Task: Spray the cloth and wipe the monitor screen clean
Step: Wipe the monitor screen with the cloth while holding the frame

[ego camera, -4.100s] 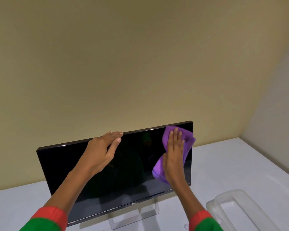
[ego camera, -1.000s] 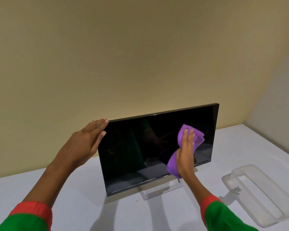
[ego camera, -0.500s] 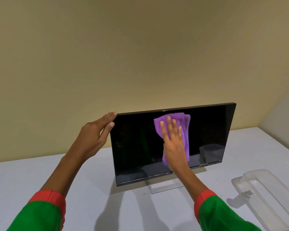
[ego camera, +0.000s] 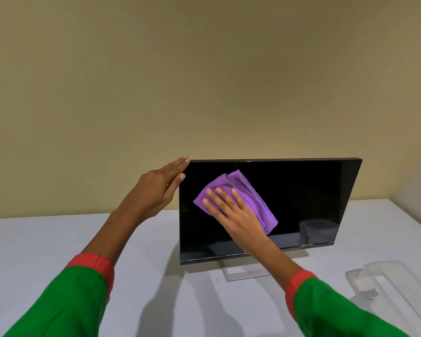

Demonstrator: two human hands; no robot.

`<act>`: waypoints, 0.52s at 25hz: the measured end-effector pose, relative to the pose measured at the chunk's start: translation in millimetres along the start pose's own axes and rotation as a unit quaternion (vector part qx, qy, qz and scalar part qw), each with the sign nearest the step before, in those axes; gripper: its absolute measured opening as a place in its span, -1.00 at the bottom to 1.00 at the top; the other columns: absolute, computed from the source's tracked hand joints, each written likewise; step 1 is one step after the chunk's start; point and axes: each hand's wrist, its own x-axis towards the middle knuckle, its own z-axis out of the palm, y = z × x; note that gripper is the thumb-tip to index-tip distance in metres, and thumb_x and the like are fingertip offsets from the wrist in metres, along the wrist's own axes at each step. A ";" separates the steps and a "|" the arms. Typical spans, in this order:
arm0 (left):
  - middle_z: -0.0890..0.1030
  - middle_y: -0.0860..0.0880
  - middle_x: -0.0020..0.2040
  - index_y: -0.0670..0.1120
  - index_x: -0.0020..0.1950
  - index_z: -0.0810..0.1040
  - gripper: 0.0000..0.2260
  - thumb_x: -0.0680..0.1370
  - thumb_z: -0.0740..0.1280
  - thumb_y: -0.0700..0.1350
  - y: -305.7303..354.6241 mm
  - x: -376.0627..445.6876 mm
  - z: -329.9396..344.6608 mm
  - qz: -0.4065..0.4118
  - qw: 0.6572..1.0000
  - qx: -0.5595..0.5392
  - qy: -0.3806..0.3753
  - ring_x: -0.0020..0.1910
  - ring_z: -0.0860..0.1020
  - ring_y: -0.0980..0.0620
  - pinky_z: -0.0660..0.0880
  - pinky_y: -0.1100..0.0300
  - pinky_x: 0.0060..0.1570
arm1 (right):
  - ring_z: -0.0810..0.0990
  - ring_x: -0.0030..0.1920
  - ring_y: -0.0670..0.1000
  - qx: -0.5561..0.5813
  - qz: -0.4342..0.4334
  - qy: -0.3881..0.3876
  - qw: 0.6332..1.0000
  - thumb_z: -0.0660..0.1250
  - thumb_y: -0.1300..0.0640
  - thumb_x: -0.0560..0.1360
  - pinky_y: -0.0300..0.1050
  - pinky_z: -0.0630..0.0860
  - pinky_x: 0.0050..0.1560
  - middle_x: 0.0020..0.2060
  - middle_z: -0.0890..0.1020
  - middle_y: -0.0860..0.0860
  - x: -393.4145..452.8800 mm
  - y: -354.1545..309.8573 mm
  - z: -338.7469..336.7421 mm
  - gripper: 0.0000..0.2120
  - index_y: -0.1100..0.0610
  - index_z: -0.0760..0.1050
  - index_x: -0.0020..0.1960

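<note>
The purple cloth (ego camera: 238,198) lies flat on the left-centre of the monitor screen (ego camera: 301,198), its long axis slanting from upper left to lower right. The right hand (ego camera: 231,212) presses it there with straight, spread fingers (ego camera: 220,198). Most unwiped glass appears to lie to the cloth's right. The left hand (ego camera: 156,190), fingers straight, steadies the monitor's upper left corner. The monitor stands on the bench (ego camera: 58,239).

— What is the person wearing on the arms?
— Green sleeves, both ending in a red cuff: the left sleeve (ego camera: 66,297) and the right sleeve (ego camera: 331,310).
— Are the sleeves covering the forearms?
— No, they are stopping short; the forearms, left hand (ego camera: 156,188) and right hand (ego camera: 233,212) are showing bare.
</note>
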 end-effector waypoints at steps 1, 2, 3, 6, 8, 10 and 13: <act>0.35 0.09 0.42 0.05 0.41 0.33 -0.57 0.57 0.01 0.08 -0.3 0.9 -1.8 0.000 1.000 -0.024 0.005 0.40 0.32 0.10 0.32 0.15 0.33 | 0.14 0.49 0.12 0.003 0.032 0.011 0.999 0.02 0.36 0.45 0.16 0.13 0.43 0.48 0.19 0.10 5.9 5.9 -4.6 -0.39 0.13 0.13 0.49; 0.38 0.10 0.40 0.06 0.40 0.36 -0.59 0.57 0.05 0.06 -0.6 0.9 -3.4 -0.004 0.999 -0.053 0.009 0.38 0.34 0.15 0.29 0.23 0.33 | 0.15 0.49 0.12 0.008 0.063 0.018 0.998 0.02 0.40 0.42 0.17 0.14 0.42 0.48 0.20 0.11 7.1 9.8 -7.5 -0.36 0.13 0.14 0.49; 0.40 0.10 0.39 0.06 0.38 0.38 -0.62 0.58 0.08 0.04 -1.6 -0.1 -4.7 -0.010 0.996 -0.086 0.009 0.36 0.34 0.19 0.26 0.31 0.33 | 0.13 0.49 0.12 0.009 0.083 0.024 0.996 0.01 0.45 0.39 0.18 0.14 0.43 0.48 0.19 0.11 3.7 11.1 -7.4 -0.31 0.14 0.13 0.50; 0.43 0.09 0.37 0.05 0.36 0.41 -0.66 0.60 0.12 0.00 -4.4 -1.8 -5.8 -0.022 0.990 -0.140 -0.001 0.35 0.35 0.23 0.21 0.40 0.33 | 0.01 0.52 0.15 -0.003 0.063 0.021 0.998 -0.04 0.51 0.35 0.19 0.06 0.46 0.51 0.11 0.13 -23.9 1.3 4.9 -0.26 0.16 0.09 0.51; 0.43 0.09 0.37 0.04 0.36 0.41 -0.66 0.60 0.12 0.00 -4.4 -1.5 -5.2 -0.020 0.990 -0.141 0.000 0.35 0.36 0.22 0.22 0.39 0.33 | -0.02 0.52 0.14 -0.008 0.006 0.004 1.000 -0.08 0.46 0.40 0.17 0.01 0.47 0.51 0.07 0.12 -34.3 -11.4 12.4 -0.31 0.15 0.09 0.51; 0.41 0.07 0.39 0.04 0.38 0.39 -0.64 0.60 0.10 0.01 -3.6 -0.1 -3.5 -0.015 0.993 -0.119 0.002 0.37 0.35 0.17 0.23 0.33 0.35 | -0.02 0.51 0.14 -0.010 -0.053 -0.012 0.998 -0.08 0.39 0.47 0.17 0.01 0.45 0.51 0.09 0.11 -27.8 -21.2 16.0 -0.39 0.15 0.10 0.50; 0.33 0.07 0.44 0.06 0.43 0.30 -0.55 0.57 -0.01 0.10 -3.5 0.3 0.5 -0.007 0.999 -0.047 -0.024 0.43 0.27 0.02 0.25 0.08 0.40 | 0.00 0.51 0.13 -0.015 -0.102 -0.015 0.995 -0.05 0.28 0.53 0.18 0.03 0.44 0.51 0.11 0.10 0.9 -27.9 12.8 -0.46 0.15 0.08 0.51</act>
